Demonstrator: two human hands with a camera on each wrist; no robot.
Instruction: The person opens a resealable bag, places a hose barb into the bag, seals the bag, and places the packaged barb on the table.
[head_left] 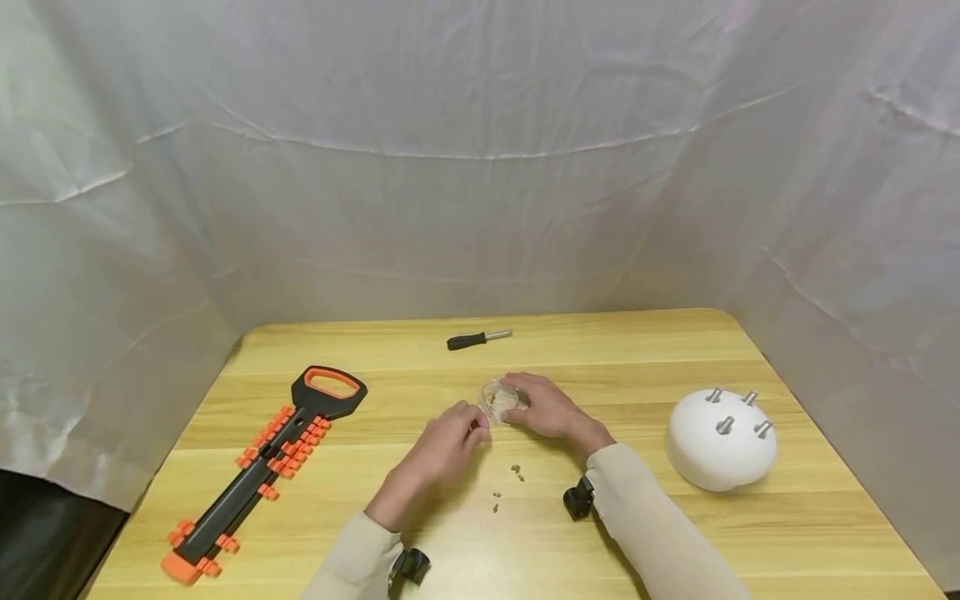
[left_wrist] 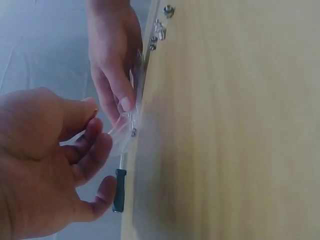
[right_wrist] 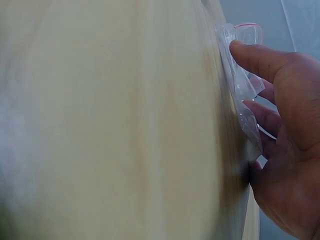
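My right hand (head_left: 546, 405) rests at the middle of the table and holds a small clear zip bag (head_left: 498, 398) by its side, thumb on top. In the right wrist view, the bag (right_wrist: 245, 80) has a red line along its mouth, and a few tiny metal parts (left_wrist: 133, 132) show inside it in the left wrist view. Just left of the bag is my left hand (head_left: 448, 442). Its thumb and forefinger pinch together at the tips on a tiny piece, too small to tell what. Small brass-coloured screws (head_left: 516, 470) lie loose nearer me.
A screwdriver (head_left: 467, 341) with a black handle lies near the far edge. At left is a black rail with orange clips (head_left: 262, 475) and a loop handle. A white rounded block (head_left: 720, 450) with several metal pegs stands at right. Grey fabric (head_left: 480, 208) surrounds the table.
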